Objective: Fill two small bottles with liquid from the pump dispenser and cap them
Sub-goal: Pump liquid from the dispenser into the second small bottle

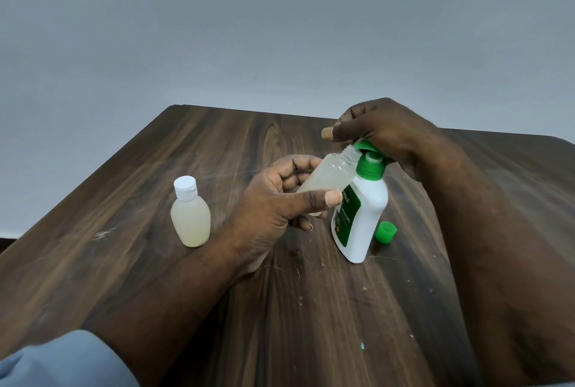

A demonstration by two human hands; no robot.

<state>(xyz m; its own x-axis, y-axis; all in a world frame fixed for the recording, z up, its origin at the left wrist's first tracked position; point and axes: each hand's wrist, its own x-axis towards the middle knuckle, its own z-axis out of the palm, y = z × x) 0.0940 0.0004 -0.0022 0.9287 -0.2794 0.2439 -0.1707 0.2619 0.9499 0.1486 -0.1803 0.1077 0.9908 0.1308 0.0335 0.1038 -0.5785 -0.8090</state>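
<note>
Now, step in hand: filling the second small bottle; the first looks done.
Risk of spill: the open bottle (329, 178) is tilted, its threaded neck just under the green spout (365, 146); if the neck slips aside as the pump goes down, liquid would likely land on the table (217, 277) or the fingers.
Risk of tipping: the pump dispenser (362, 215) leans in this view and nothing steadies its base, so a hard or off-centre press could push it over.
Risk of overfill: the held bottle already looks cloudy in its lower part; too many strokes could bring liquid up to the threads and foul the capping.
Left hand (280, 203): forearm laid across the table, fingers and thumb wrapped round the open bottle's body, holding it slanted up toward the spout.
Right hand (382, 134): arched over the dispenser top, palm down on the pump head, fingers curled loosely, gripping nothing that I can make out.
Capped bottle (190, 215): upright on the table to the left, white cap on, pale liquid inside.
Green cap (385, 232): loose on the table just right of the dispenser, not yet fitted.
</note>
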